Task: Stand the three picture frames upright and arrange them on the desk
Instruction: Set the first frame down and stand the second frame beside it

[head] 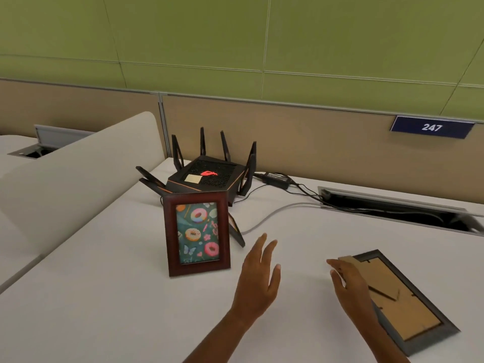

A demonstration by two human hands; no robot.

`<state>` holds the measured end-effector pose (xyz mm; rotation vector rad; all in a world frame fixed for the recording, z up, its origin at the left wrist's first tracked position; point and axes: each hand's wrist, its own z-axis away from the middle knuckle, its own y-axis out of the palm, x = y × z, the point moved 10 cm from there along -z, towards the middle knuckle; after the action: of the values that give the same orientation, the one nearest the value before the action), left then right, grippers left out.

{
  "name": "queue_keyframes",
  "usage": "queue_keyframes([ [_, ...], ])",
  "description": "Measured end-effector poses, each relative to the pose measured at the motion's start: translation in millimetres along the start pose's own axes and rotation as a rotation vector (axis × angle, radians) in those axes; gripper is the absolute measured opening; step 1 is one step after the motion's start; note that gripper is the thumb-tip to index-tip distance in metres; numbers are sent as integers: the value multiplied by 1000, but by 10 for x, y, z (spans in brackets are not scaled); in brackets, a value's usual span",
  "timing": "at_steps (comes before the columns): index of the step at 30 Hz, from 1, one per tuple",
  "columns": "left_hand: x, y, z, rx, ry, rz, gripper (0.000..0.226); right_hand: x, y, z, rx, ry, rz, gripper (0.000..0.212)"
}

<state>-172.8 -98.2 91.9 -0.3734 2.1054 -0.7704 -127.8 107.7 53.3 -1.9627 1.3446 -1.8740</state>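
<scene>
A dark red wooden picture frame (pixel 197 233) with a doughnut picture stands upright on the white desk (pixel 117 297), left of centre. A dark grey frame (pixel 403 307) lies face down at the right, its brown backing and stand showing. My left hand (pixel 259 273) hovers open just right of the red frame, not touching it. My right hand (pixel 348 281) is open over the left end of the face-down frame, fingers at its edge. Only two frames are in view.
A black router (pixel 207 176) with several antennas sits behind the red frame, with a power brick (pixel 277 178) and cables running to an open cable tray (pixel 392 208). A curved white divider (pixel 78 174) bounds the desk on the left. A beige partition stands at the back.
</scene>
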Motion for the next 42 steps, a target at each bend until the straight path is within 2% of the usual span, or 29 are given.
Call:
queue_keyframes([
  [5,-169,909,196,393,-132,-40,55,-575,-602,46,-41,134,179,26],
  [7,-277,1177,268,515,-148,-72,58,-765,-810,88,-55,195,206,42],
  [8,-344,1293,303,563,-143,-80,59,-880,-924,111,-74,238,233,49],
  [11,-537,1607,403,693,-129,-82,62,-1159,-1179,150,-47,354,437,38],
  [14,-695,1862,461,762,-158,-30,67,-1414,-1291,200,9,464,365,48],
  [17,-824,2032,482,759,-208,30,75,-1529,-1291,237,91,518,306,51],
  [24,-919,2192,570,713,-259,131,102,-1518,-1324,209,90,514,268,37],
  [29,-872,2128,601,711,-246,178,98,-1520,-1274,230,159,542,243,27],
  [31,-862,2072,610,727,-214,213,91,-1542,-1276,238,177,567,173,35],
  [33,-829,1995,583,714,-188,233,84,-1564,-1281,246,196,625,56,35],
  [35,-803,1923,547,699,-160,236,79,-1551,-1203,291,259,744,-234,22],
  [37,-793,1823,496,666,-136,252,72,-1422,-1120,292,358,806,-487,18],
  [42,-726,1440,291,515,-75,232,59,-1010,-1049,145,396,827,-704,13],
])
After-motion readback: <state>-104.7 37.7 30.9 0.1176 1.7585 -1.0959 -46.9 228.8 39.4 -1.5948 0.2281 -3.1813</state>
